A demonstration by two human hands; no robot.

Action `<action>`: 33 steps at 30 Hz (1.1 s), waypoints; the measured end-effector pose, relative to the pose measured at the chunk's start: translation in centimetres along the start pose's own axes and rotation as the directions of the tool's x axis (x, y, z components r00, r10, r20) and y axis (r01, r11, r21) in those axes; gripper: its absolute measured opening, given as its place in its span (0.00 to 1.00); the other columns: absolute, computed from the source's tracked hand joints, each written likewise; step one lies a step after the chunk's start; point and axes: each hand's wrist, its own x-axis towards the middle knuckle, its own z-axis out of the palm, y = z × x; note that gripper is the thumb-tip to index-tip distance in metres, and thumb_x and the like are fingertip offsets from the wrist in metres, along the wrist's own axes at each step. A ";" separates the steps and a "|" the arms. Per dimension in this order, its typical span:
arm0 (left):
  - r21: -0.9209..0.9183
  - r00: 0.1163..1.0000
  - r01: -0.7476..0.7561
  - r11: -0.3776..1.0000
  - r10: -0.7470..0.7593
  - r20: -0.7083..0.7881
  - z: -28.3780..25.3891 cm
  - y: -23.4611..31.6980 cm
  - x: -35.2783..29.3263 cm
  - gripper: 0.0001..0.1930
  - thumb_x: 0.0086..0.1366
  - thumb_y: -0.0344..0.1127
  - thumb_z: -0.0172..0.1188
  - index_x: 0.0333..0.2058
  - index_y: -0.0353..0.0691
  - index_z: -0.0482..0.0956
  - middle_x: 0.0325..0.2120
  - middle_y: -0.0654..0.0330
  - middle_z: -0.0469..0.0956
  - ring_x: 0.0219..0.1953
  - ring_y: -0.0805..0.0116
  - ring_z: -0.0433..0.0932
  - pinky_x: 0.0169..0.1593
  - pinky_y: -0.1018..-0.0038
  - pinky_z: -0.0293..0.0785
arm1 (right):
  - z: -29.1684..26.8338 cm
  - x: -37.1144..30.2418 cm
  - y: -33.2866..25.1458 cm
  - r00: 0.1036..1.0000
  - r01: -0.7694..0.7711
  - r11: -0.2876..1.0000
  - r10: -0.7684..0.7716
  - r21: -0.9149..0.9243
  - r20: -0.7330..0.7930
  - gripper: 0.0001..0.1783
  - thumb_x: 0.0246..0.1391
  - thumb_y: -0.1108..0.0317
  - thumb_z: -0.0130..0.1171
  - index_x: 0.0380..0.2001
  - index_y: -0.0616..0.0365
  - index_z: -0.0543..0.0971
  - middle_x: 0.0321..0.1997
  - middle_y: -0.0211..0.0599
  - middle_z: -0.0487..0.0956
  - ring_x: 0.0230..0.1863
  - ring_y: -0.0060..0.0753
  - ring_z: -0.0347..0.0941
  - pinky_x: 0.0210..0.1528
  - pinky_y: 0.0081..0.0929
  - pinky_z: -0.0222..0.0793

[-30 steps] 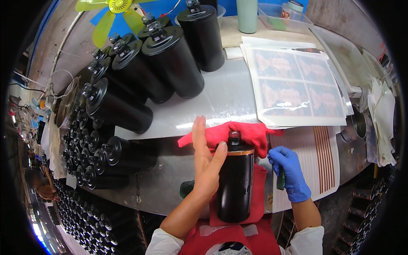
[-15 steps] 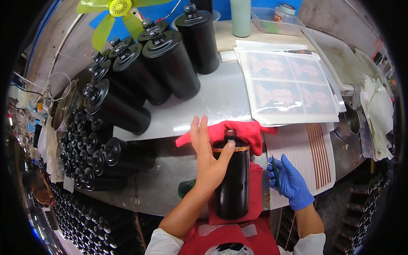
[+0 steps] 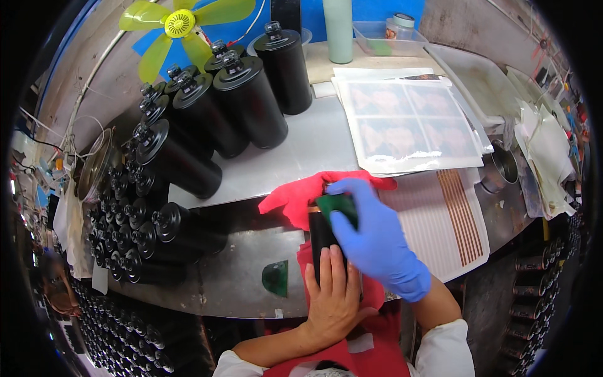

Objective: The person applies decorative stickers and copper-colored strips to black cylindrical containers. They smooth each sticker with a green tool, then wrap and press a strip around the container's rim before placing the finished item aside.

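A black bottle-like cylinder with a thin copper-coloured band leans on red cloth in front of me. My left hand lies across its lower body, fingers stretched out over the surface. In a blue glove, my right hand pinches a dark green flat scraper against the upper end, beside the band. Glove and scraper hide most of the cylinder's top. Behind that top a bright red cloth is bunched up. Another green scraper lies on the metal table to the left.
Several black cylinders with knobbed tops stand at the back left, and smaller ones crowd the left side. Printed sheets and a brown-striped sheet lie to the right. A metal cup, white tub and yellow-green fan are farther out.
My right hand has brought the green scraper left onto the cylinder's upper end. My left hand has slid from the band down to the lower body, uncovering the second scraper.
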 end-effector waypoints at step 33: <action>-0.185 0.999 0.001 0.983 0.008 0.045 0.5 -5.1 -3.6 0.57 0.47 0.58 0.67 0.61 0.24 0.43 0.61 0.31 0.46 0.65 0.39 0.46 0.63 0.45 0.37 | -2.4 -2.3 6.1 0.951 -0.250 0.913 0.294 0.323 -0.095 0.15 0.54 0.72 0.53 0.46 0.58 0.68 0.41 0.36 0.73 0.41 0.25 0.71 0.44 0.24 0.69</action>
